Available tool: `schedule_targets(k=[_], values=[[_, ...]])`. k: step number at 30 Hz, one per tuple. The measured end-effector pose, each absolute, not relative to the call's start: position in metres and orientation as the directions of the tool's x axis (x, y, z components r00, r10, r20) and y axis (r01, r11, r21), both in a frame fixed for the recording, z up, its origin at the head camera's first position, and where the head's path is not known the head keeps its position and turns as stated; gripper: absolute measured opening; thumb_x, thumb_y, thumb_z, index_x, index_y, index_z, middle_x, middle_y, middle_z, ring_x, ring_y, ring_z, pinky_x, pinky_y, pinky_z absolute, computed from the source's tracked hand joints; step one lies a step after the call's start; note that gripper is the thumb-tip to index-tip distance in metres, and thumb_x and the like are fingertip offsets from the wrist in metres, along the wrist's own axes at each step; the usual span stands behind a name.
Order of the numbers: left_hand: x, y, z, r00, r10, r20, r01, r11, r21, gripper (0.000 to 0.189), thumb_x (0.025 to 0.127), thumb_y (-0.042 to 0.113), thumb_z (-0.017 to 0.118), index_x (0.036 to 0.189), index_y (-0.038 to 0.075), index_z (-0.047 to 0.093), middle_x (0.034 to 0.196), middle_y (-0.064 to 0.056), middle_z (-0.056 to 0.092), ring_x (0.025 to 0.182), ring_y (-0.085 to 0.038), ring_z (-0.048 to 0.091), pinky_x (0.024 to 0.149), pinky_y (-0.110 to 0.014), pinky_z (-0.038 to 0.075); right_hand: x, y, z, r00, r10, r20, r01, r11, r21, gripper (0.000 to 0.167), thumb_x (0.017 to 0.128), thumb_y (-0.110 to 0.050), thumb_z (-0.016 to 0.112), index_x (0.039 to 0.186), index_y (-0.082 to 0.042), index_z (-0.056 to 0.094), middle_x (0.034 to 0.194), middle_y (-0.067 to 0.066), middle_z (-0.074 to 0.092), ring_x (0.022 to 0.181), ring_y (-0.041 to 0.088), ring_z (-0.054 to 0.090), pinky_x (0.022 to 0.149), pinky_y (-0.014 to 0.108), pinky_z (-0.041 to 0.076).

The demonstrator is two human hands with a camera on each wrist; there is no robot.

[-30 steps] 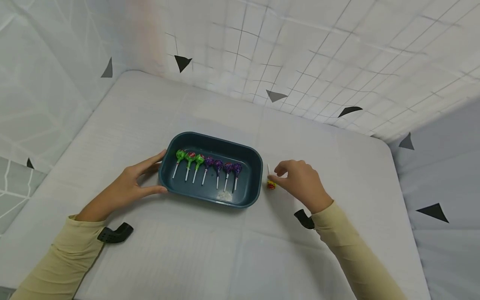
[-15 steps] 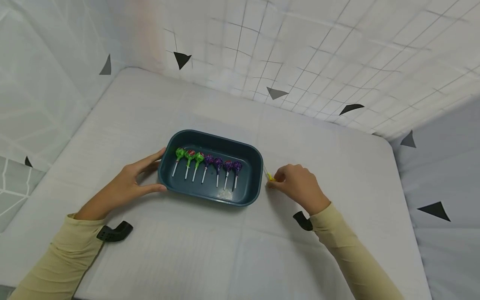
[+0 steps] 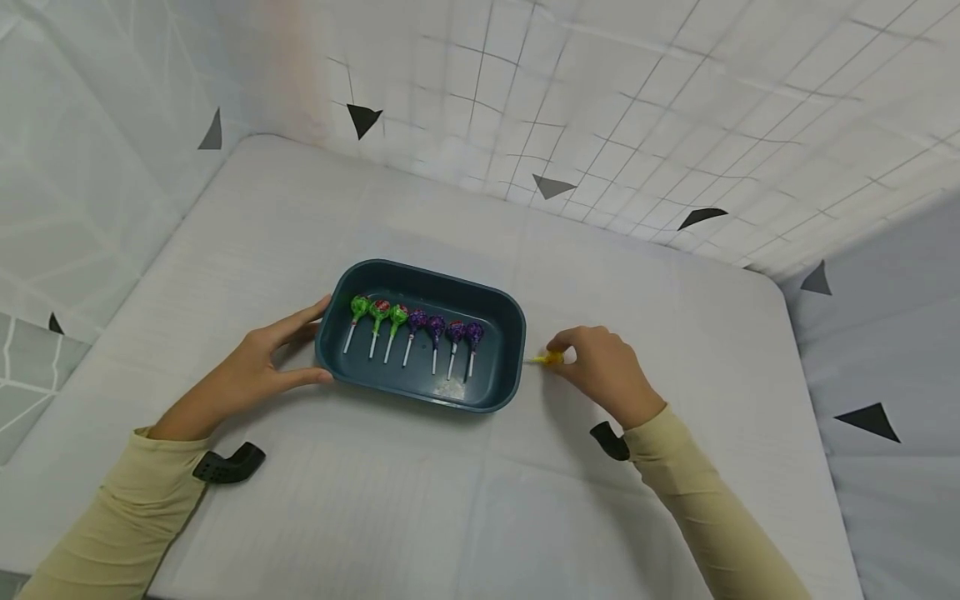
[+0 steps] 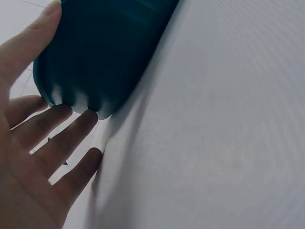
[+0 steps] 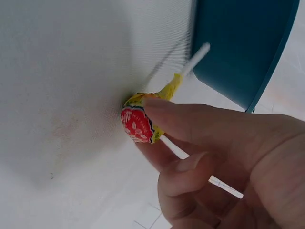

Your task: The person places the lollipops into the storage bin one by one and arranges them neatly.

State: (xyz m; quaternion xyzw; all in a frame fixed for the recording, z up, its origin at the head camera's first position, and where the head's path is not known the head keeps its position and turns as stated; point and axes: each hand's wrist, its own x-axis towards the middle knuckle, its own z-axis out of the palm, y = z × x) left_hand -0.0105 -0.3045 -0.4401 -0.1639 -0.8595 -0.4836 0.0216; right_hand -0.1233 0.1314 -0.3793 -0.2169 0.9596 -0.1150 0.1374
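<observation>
A dark teal tray (image 3: 420, 393) holds a row of lollipops, green-wrapped ones (image 3: 380, 310) on the left and purple-wrapped ones (image 3: 437, 327) on the right. My left hand (image 3: 251, 367) rests against the tray's left end, thumb and fingers spread and fairly straight; in the left wrist view the fingertips (image 4: 88, 114) touch its wall. Beyond the right end, my right hand (image 3: 603, 367) pinches a yellow-and-red lollipop (image 5: 138, 121) by its head, between thumb and finger. Its white stick points towards the tray. Another white stick (image 5: 226, 187) passes among the curled fingers; its head cannot be seen.
White cloth (image 3: 420, 517) covers the table, under both forearms. Pale walls (image 3: 600, 108) with grid lines and dark triangles enclose the back and sides. A black device (image 3: 229, 463) sits at the left wrist and another black device (image 3: 609, 440) at the right.
The yellow lollipop's stick has swung from pointing away to pointing left at the tray, and my right fingers now pinch its head. My left hand and the tray look the same.
</observation>
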Motion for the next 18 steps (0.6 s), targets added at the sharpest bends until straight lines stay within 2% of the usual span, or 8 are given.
schedule_targets(k=[6, 11, 15, 16, 18], values=[[-0.0103, -0.3046, -0.4408, -0.945, 0.260, 0.196, 0.303, 0.484, 0.821, 0.106, 0.074, 0.003, 0.091, 0.163, 0.016, 0.034, 0.164, -0.015, 0.041, 0.133, 0.013, 0.047, 0.110, -0.003, 0.038, -0.1220, 0.1302, -0.3819, -0.868, -0.458, -0.193, -0.404, 0.876, -0.264, 0.023, 0.085, -0.002, 0.082, 0.106, -0.011, 0.083, 0.120, 0.014, 0.077, 0.095, 0.034, 0.071, 0.064, 0.039, 0.059], [-0.0102, -0.3042, -0.4395, -0.945, 0.264, 0.194, 0.303, 0.481, 0.823, 0.106, 0.075, 0.002, 0.091, 0.163, 0.016, 0.034, 0.164, -0.016, 0.040, 0.134, 0.012, 0.047, 0.110, -0.004, 0.038, -0.1230, 0.1300, -0.3821, -0.865, -0.462, -0.194, -0.400, 0.870, -0.287, 0.026, 0.086, 0.003, 0.076, 0.105, -0.012, 0.083, 0.119, 0.013, 0.077, 0.093, 0.030, 0.070, 0.061, 0.031, 0.054], [-0.0101, -0.3039, -0.4384, -0.947, 0.262, 0.187, 0.296, 0.482, 0.825, 0.106, 0.075, 0.003, 0.091, 0.163, 0.016, 0.034, 0.164, -0.016, 0.040, 0.134, 0.012, 0.046, 0.110, -0.003, 0.037, -0.1240, 0.1321, -0.3791, -0.869, -0.454, -0.195, -0.382, 0.868, -0.317, 0.023, 0.087, -0.004, 0.076, 0.109, -0.011, 0.082, 0.100, 0.012, 0.079, 0.069, 0.021, 0.062, 0.051, 0.026, 0.043], [-0.0100, -0.3038, -0.4383, -0.948, 0.260, 0.185, 0.294, 0.484, 0.824, 0.106, 0.075, 0.003, 0.091, 0.163, 0.017, 0.034, 0.164, -0.016, 0.040, 0.134, 0.013, 0.046, 0.110, -0.003, 0.037, -0.1242, 0.1331, -0.3785, -0.872, -0.448, -0.195, -0.374, 0.869, -0.324, 0.023, 0.088, -0.007, 0.076, 0.110, -0.010, 0.081, 0.091, 0.012, 0.078, 0.063, 0.020, 0.058, 0.049, 0.025, 0.039], [-0.0099, -0.3038, -0.4382, -0.949, 0.258, 0.182, 0.291, 0.485, 0.825, 0.106, 0.075, 0.003, 0.091, 0.163, 0.017, 0.034, 0.164, -0.015, 0.040, 0.134, 0.013, 0.046, 0.110, -0.003, 0.037, -0.1242, 0.1351, -0.3782, -0.881, -0.436, -0.183, -0.363, 0.872, -0.330, 0.022, 0.090, -0.015, 0.077, 0.112, -0.009, 0.080, 0.086, 0.012, 0.077, 0.061, 0.020, 0.058, 0.047, 0.026, 0.038]])
